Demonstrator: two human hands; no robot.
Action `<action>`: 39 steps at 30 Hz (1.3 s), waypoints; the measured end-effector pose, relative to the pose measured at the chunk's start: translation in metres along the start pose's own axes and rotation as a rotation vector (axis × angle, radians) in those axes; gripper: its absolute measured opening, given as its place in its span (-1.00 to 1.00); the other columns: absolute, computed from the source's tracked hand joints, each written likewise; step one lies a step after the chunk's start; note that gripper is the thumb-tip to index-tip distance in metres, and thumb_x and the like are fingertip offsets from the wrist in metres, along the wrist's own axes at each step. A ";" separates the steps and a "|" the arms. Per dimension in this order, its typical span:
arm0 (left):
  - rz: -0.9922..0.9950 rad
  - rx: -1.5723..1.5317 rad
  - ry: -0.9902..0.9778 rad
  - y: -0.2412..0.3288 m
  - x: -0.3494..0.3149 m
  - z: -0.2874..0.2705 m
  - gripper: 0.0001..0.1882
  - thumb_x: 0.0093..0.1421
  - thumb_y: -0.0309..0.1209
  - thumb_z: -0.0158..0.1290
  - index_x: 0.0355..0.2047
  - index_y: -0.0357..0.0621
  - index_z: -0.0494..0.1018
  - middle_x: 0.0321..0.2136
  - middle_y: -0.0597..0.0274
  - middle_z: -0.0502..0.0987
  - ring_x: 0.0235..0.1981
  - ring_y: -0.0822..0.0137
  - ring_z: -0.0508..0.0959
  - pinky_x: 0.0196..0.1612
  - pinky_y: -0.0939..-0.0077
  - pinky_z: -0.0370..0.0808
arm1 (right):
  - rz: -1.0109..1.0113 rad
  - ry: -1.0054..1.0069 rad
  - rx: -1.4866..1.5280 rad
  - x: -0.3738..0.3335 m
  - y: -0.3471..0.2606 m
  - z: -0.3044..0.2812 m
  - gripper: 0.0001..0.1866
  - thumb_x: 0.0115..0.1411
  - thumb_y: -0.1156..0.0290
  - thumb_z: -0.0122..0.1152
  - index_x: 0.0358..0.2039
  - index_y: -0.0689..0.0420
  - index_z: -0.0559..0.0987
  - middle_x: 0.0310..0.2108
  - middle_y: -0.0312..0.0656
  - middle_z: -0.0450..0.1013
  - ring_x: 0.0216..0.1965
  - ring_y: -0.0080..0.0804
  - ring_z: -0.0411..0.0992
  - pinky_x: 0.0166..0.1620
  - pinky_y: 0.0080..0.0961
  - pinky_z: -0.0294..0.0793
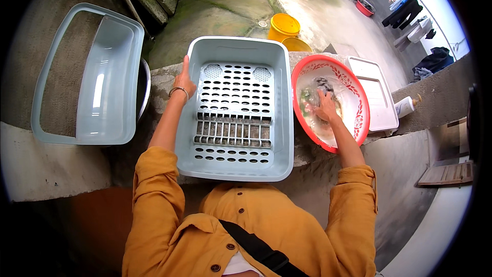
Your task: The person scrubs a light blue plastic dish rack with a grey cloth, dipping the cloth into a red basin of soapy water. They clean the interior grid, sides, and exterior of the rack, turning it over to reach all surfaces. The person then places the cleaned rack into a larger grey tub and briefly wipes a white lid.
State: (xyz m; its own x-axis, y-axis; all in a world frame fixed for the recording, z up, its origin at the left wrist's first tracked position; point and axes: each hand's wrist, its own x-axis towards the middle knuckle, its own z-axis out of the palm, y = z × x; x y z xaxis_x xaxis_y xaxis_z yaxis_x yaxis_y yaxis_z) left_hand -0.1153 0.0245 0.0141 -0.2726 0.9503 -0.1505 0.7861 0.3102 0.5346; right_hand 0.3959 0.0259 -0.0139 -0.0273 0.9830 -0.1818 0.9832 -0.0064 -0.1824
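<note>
My left hand (185, 83), a bracelet on its wrist, is closed on the left rim of a pale blue-grey plastic dish rack (236, 173). Its base has rows of oval holes and a slatted middle section; it stands level in front of me. On the right is a red-rimmed basin (365, 103) with a white, red-patterned inside, holding sudsy water. My right hand (326, 106) reaches down into it, fingers curled against a wet grey-and-dark cloth (323, 84). Suds and the hand itself partly hide what the fingertips hold.
A matching blue-grey cover (106, 82) with a large cut-out rests at left over another basin (145, 90). A white lid (373, 92) and a white bottle (405, 106) lie right of the red basin. Yellow buckets (283, 26) stand beyond the ledge; clothes (404, 12) hang far right.
</note>
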 end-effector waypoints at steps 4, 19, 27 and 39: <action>0.001 0.016 0.042 -0.008 -0.001 -0.001 0.04 -0.04 -0.71 -0.07 0.32 0.36 -0.34 -0.24 -0.26 0.49 -0.17 -0.15 0.51 -0.11 0.07 0.44 | 0.157 0.101 -0.055 -0.001 -0.046 -0.041 -0.15 -0.05 -0.12 0.24 0.24 -0.19 0.17 0.21 0.08 0.01 0.13 0.28 0.09 0.06 0.11 0.21; -0.034 -0.008 -0.011 0.005 -0.006 -0.008 0.09 -0.04 -0.66 0.05 0.32 0.32 -0.36 -0.18 -0.26 0.48 -0.11 -0.14 0.50 -0.05 0.10 0.44 | -0.313 0.287 1.227 -0.002 -0.173 -0.117 -0.56 0.02 0.50 0.25 -0.04 0.15 0.42 -0.29 -0.21 0.47 -0.25 -0.52 0.44 -0.18 -0.60 0.45; -0.044 -0.005 -0.051 0.014 -0.006 -0.008 0.09 -0.05 -0.65 0.07 0.32 0.33 -0.34 -0.18 -0.26 0.48 -0.11 -0.15 0.50 -0.04 0.09 0.44 | -0.595 0.197 0.637 0.040 -0.284 0.046 -0.33 -0.10 0.32 0.35 0.06 0.09 0.34 0.00 0.00 0.26 -0.02 -0.06 0.30 0.09 -0.29 0.31; -0.069 -0.043 -0.077 0.006 -0.008 -0.014 0.06 -0.02 -0.69 0.02 0.32 0.31 -0.34 -0.16 -0.27 0.47 -0.10 -0.13 0.49 -0.05 0.10 0.43 | -0.433 -0.104 -0.292 0.049 -0.244 0.028 -0.55 0.06 0.36 0.12 0.00 -0.02 0.32 -0.02 -0.02 0.26 -0.13 0.15 0.38 -0.10 -0.11 0.47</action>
State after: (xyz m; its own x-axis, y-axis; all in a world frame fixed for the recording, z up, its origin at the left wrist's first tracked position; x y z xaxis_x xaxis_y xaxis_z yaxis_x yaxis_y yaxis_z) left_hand -0.1158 0.0186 0.0300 -0.2806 0.9264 -0.2512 0.7418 0.3754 0.5557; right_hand 0.1498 0.0709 -0.0050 -0.4446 0.8609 -0.2472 0.8870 0.4616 0.0121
